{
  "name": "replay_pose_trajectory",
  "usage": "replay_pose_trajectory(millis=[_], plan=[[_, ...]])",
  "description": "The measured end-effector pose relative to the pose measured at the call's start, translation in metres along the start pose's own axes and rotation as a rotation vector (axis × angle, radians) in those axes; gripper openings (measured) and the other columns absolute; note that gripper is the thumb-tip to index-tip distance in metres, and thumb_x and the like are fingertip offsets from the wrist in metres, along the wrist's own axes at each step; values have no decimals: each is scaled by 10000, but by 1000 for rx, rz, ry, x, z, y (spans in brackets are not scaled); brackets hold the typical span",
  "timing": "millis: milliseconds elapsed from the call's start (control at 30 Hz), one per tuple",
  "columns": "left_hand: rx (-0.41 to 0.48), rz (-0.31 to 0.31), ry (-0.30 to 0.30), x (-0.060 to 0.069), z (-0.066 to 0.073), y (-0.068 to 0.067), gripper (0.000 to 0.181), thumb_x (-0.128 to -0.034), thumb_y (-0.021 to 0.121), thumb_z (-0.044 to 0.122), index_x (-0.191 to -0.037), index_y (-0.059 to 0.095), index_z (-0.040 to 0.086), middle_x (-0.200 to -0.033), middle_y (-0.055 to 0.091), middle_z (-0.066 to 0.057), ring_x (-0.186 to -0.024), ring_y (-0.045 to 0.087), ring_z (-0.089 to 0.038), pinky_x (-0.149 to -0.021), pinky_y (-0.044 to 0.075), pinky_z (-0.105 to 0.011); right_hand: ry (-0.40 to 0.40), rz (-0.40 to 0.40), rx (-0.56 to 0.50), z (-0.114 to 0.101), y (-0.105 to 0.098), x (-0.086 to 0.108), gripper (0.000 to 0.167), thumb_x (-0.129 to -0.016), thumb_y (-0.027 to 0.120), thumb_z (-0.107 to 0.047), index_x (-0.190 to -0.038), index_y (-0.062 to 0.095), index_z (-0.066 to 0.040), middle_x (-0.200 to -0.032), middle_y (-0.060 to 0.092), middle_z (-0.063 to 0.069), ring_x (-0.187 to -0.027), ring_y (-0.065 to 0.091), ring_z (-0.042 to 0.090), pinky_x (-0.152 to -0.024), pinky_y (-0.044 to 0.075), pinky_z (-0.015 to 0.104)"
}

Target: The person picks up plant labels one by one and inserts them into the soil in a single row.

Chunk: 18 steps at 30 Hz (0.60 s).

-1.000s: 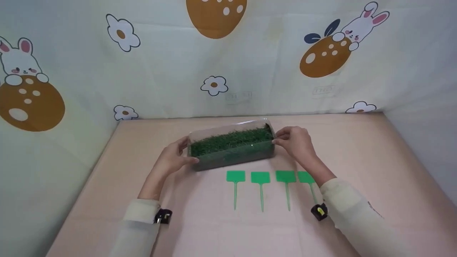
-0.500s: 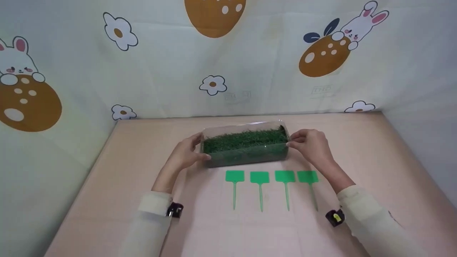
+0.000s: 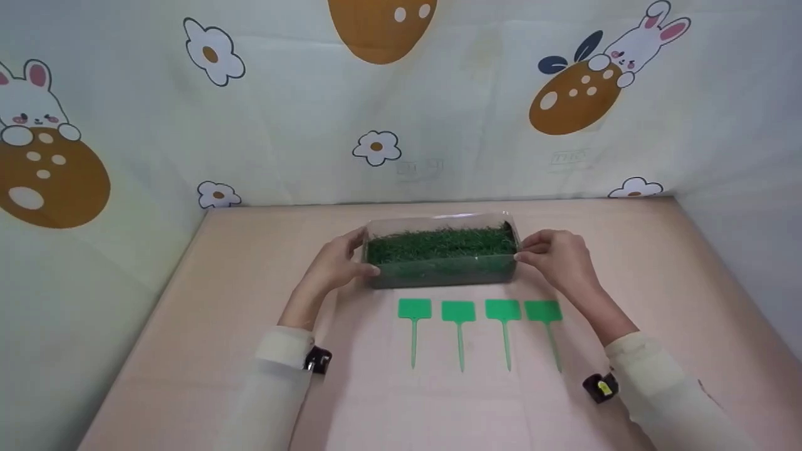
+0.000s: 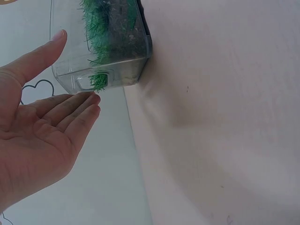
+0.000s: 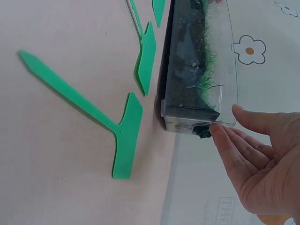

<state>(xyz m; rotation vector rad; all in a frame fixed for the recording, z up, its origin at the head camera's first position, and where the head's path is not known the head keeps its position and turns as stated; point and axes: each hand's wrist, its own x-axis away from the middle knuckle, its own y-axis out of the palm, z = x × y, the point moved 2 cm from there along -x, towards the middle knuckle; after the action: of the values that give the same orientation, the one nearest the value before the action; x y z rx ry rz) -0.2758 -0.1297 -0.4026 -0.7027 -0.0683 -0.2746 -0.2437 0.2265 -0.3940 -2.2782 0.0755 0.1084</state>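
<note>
Four tags (image 3: pixel 458 311) are lying on the counter (image 3: pixel 438 407), nearer than the box (image 3: pixel 445 275); left fingers (image 4: pixel 82 123) and right fingers (image 5: pixel 227 145) are flanking it, grass (image 3: pixel 438 244) sitting inside.

I am at a pale pink bench (image 3: pixel 451 407) in what looks like a small screened-off booth. A whitish cloth (image 3: pixel 294 113) with visible creases stands upright right behind the bench's far edge, and more of the same pale stuff closes in both sides. It is printed with cartoon rabbits (image 3: pixel 28 100), white flowers (image 3: pixel 376 148) and brown spotted ovals (image 3: pixel 575 103), rather nursery-like; I cannot tell what kind of building surrounds it.
</note>
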Motion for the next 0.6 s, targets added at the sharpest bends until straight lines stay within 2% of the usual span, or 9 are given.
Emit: replay_pose_trajectory(millis=[300,600], plan=[[-8,-20,-3,-4,0,1,867,-868,764,108,-1580,271,98,-1608,355,-136,-1470,361,-371,-1202,363,-438,-19,-2,17,1,0,6,183,-894,732,-129,-1020,743,4,-969,766,195,-916,747,333,-790,600,475],[-7,-9,-10,-7,-1,0,861,-867,765,115,-1579,280,111,-1608,362,-123,-1471,365,-362,-1205,360,-433,-60,9,63,-3,2,8,190,-892,731,-106,-1018,727,37,-969,753,221,-890,747,344,-767,605,480]])
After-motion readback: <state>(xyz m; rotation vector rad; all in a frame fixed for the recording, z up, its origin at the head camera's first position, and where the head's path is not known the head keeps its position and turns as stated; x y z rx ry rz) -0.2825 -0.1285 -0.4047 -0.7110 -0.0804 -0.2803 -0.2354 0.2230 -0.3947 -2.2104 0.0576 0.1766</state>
